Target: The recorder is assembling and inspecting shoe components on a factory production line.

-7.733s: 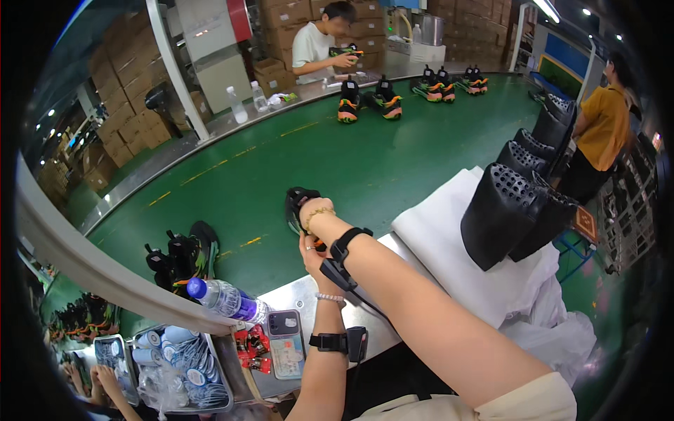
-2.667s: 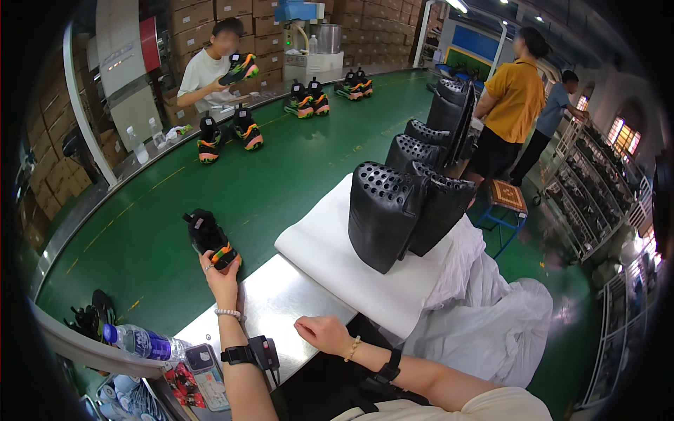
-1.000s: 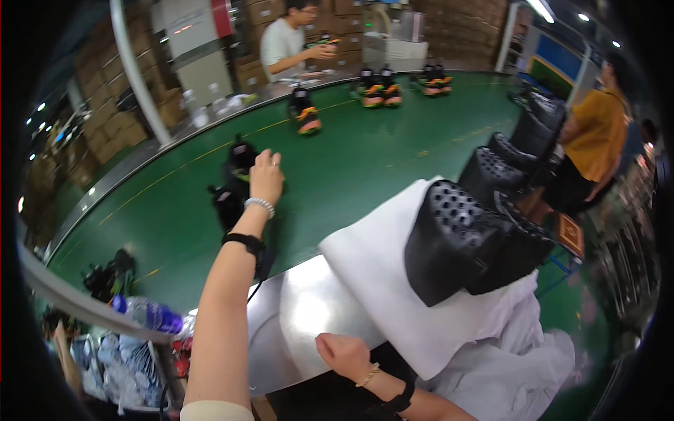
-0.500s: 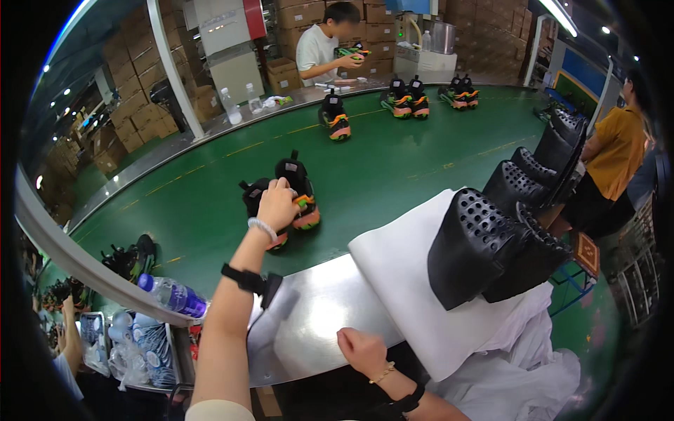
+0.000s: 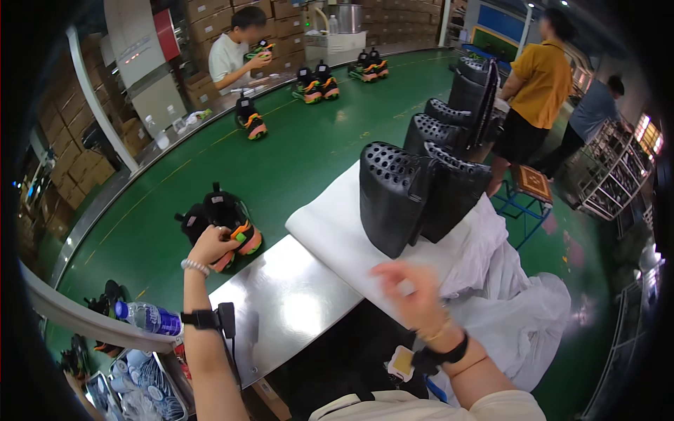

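Note:
A pair of black sneakers with orange and green trim stands on the green belt at the left. My left hand is closed over the nearer shoe of the pair, its fingertips by the orange and green trim. My right hand is raised over the edge of a white sheet, in front of tall black moulded pieces with round holes in their tops. Its fingers are smeared by motion, and whether anything is in them cannot be made out.
More sneakers stand along the belt. A purple-labelled bottle lies by the left rail, above trays of blue items. One person handles a shoe opposite; another in yellow stands at right, near a stool.
My view has turned to the right, so things sit farther left. My right hand has risen from beside the metal table to over the white sheet. My left hand stays on the sneakers.

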The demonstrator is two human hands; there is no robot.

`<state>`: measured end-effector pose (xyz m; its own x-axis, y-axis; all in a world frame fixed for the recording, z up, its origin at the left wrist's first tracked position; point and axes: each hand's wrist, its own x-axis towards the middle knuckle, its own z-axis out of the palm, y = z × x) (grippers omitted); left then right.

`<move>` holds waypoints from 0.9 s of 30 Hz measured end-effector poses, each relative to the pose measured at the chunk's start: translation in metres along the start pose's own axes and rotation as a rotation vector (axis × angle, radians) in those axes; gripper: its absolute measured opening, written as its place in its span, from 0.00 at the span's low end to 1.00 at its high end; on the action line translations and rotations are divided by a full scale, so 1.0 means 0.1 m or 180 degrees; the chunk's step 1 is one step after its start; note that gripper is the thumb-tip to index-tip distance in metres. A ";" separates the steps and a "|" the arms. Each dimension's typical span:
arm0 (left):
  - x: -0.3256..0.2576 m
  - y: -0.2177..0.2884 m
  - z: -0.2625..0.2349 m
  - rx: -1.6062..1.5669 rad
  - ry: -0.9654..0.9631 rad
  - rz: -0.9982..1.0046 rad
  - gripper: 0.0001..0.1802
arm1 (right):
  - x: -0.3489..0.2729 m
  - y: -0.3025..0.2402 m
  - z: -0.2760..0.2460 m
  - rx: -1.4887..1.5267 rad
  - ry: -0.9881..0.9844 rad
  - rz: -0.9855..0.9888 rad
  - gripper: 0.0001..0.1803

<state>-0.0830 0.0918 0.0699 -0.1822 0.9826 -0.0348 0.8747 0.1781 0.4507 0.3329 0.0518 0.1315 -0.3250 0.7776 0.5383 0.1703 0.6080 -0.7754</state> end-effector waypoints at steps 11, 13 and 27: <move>0.53 0.05 0.41 -0.0223 0.1972 0.0042 0.24 | 0.79 0.65 -1.68 -0.0776 0.0232 0.1081 0.26; 0.48 0.01 0.42 -0.0334 0.1922 0.0009 0.28 | 0.78 0.52 -1.60 -0.0634 -0.0011 0.1009 0.30; -0.35 0.30 0.92 -0.1684 0.2804 -0.0494 0.26 | 1.17 -0.78 -0.02 -0.1510 0.0236 -0.0761 0.20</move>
<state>-0.0095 0.0673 0.0023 -0.7256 0.5271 0.4423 0.5436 0.0449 0.8382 0.2832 0.0959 0.2562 -0.3426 0.6072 0.7168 0.5068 0.7619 -0.4032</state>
